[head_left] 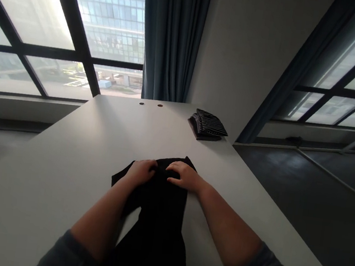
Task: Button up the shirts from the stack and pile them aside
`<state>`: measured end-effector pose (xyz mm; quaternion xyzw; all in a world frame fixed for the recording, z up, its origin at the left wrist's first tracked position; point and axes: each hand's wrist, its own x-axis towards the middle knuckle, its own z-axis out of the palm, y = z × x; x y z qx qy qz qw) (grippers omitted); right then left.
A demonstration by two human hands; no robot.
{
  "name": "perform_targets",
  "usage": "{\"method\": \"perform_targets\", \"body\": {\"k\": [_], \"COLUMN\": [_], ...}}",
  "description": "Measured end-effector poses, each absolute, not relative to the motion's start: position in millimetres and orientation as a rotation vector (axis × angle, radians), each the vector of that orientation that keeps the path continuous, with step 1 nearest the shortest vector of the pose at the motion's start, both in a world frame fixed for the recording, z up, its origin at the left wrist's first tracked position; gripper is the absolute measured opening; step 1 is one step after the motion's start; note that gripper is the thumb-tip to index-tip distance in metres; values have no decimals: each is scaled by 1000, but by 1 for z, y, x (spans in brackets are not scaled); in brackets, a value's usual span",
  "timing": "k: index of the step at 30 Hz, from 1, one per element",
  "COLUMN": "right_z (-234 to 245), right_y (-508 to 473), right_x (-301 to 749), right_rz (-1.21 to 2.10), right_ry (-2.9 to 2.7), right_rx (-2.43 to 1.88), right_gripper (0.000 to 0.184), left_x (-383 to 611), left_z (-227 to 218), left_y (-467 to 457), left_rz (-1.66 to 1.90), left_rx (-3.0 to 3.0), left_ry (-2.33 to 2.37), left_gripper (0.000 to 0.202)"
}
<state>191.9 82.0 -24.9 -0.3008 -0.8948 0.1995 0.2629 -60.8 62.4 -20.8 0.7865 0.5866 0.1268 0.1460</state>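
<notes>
A black garment [162,209] lies on the white table [63,157] in front of me and stretches down toward my body. Its exact kind is hard to tell in the dark cloth. On the left of its far end, my left hand [141,172] has its fingers curled into the fabric. Close by on the right, my right hand [186,178] holds the same far end, with dark cloth between thumb and fingers. Corners of the garment stick out beyond both hands. White tabletop shows through a gap at its lower left.
Folded dark cloth, with a striped piece [211,123] on top, sits near the table's far right corner. Two small round discs [160,105] are at the far edge. Behind the table hang a blue curtain [173,36] and tall windows; grey floor [320,191] lies to the right.
</notes>
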Motion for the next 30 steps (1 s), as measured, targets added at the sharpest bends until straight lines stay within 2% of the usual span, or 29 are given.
{"method": "perform_targets", "body": {"k": [2,5,8,10,14,18,20,24,28,30], "right_z": [-25,-22,-20,-20,-19,-9,-7,-18,-32,-31], "right_y": [85,87,85,84,82,72,67,65,69,68], "right_x": [192,194,194,195,195,192,189,183,179,177], "right_rz": [532,661,939,1001,499,97,96,226,209,171], "right_ry": [-2359,-2094,-1933,-1884,-1844,-1904,-1987,-2303,-2331,-2252], "right_rx": [-909,-1129,-1236,-1286,-1280,-1021,-941,-882,-978,-985], "right_gripper": [32,25,19,18,11,8,11,8,22,18], "left_x": [-65,-75,-80,-78,-63,-45,-41,-45,-52,-52], "left_z": [-24,-26,-24,-19,-8,-11,-21,-36,-35,-31], "left_y": [68,65,57,52,39,30,33,45,47,44], "left_rz": [534,789,849,879,1086,744,607,542,784,921], "left_rx": [2092,1809,1662,1731,2267,2674,2683,2604,2424,2254], "left_ry": [1736,1667,1560,1636,1641,1304,1359,1499,1484,1429], "left_gripper": [29,30,25,21,20,30,37,16,17,18]}}
